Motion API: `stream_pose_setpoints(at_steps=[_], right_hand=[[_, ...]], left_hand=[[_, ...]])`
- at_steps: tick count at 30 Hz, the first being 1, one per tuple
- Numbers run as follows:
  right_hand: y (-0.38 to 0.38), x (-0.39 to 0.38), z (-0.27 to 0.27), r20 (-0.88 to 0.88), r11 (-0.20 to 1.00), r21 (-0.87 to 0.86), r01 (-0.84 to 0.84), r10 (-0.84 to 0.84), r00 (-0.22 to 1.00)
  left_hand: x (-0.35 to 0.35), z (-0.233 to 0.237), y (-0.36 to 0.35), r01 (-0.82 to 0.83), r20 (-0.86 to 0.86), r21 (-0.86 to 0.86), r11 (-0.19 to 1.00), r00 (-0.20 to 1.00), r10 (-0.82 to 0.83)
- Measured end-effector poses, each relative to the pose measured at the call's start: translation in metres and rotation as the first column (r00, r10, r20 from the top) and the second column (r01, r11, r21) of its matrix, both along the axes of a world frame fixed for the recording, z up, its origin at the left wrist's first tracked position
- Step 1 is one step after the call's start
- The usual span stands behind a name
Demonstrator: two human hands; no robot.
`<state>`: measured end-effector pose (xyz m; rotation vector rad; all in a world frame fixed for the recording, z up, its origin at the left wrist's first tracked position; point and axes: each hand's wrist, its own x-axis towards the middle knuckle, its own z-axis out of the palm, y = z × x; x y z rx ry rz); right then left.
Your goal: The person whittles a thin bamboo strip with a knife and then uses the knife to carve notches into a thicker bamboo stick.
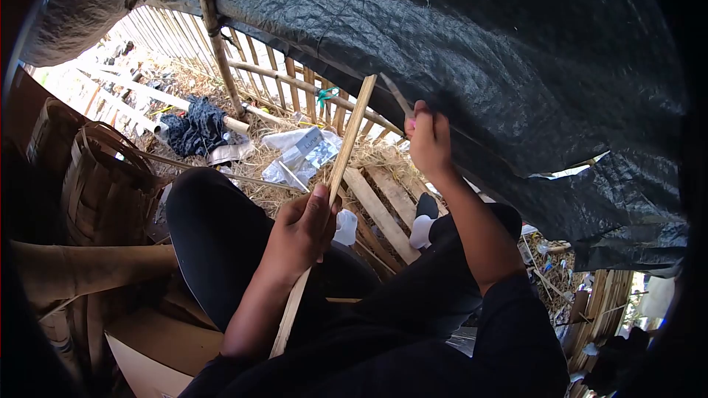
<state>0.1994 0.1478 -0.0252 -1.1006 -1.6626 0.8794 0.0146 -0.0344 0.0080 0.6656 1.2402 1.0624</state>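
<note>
One wooden strip slants through the left hand's closed grip; the right hand clutches a knife near its upper end. A plastic packet (lettering unreadable from here) lies on the ground.

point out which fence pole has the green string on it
The crosswise pole: the green string sits on it, while the upright pole at its left end shows none.

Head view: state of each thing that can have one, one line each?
Bamboo strip, slanted, gripped in left hand
Knife, unsheathed, gripped in right hand, tip near strip's far end
Black sheet, wrinkled, torn at right
Teal tie, wrapped around fence rail
Dark cloth, crumpled
</note>
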Motion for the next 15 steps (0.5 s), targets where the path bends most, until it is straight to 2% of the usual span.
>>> stream_pose_setpoints(at_steps=[1,2,3,4,5,7,9,11,13,15], right_hand=[[-0.016,-0.004,0.012,0.121,0.987,0.150,-0.061,0.043,0.992],[-0.026,-0.009,0.016,0.205,0.975,0.198,-0.098,0.056,0.977],[-0.033,-0.012,0.019,0.286,0.961,0.242,-0.138,0.065,0.956],[-0.039,-0.012,0.022,0.411,0.966,0.188,-0.175,0.084,0.908],[-0.042,-0.013,0.019,0.412,0.966,0.187,-0.177,0.086,0.907],[-0.045,-0.018,0.011,0.503,0.941,0.292,-0.174,0.003,0.864],[-0.040,-0.021,0.004,0.523,0.939,0.296,-0.176,-0.005,0.852],[-0.031,-0.023,0.002,0.577,0.899,0.408,-0.161,-0.117,0.808],[-0.015,-0.021,0.007,0.560,0.939,0.344,-0.030,-0.179,0.809],[-0.023,-0.024,0.008,0.582,0.920,0.391,-0.035,-0.217,0.784]], left_hand=[[-0.001,-0.001,0.001,0.018,0.067,-0.025,1.000,0.998,-0.017],[0.001,-0.006,0.002,0.042,0.178,0.011,0.999,0.983,-0.044],[0.003,-0.006,0.003,0.042,0.182,0.014,0.999,0.982,-0.044],[0.006,-0.006,0.003,0.042,0.241,0.007,0.999,0.970,-0.042],[0.008,-0.005,0.002,0.042,0.299,-0.002,0.999,0.953,-0.039],[0.010,-0.012,0.005,0.055,0.283,0.015,0.998,0.957,-0.057],[0.012,-0.020,0.005,0.017,0.221,-0.033,0.999,0.975,-0.010],[0.011,-0.021,0.003,0.017,0.182,-0.038,0.999,0.983,-0.009],[0.010,-0.020,0.002,0.014,0.137,-0.043,0.999,0.991,-0.008],[0.010,-0.018,0.000,0.028,0.032,-0.033,0.999,0.999,-0.027]])
